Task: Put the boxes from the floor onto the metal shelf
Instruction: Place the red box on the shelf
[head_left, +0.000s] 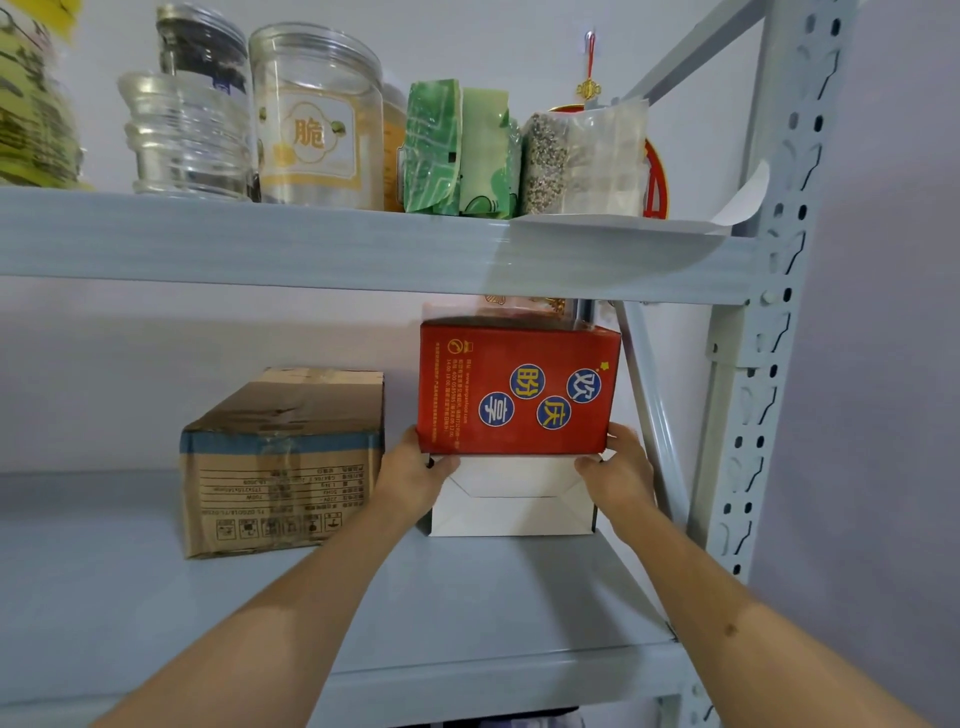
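Both hands, left hand (415, 470) and right hand (621, 467), hold the red box (519, 389) with fingers curled under its lower corners, so lower it squarely beside the cardboard box (283, 462) before letting go.

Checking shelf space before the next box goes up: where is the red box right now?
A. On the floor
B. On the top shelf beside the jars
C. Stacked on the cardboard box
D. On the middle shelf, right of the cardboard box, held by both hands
D: the red box sits on the shelf to the right of the cardboard box, apart from it, with the left hand and right hand gripping its lower corners.
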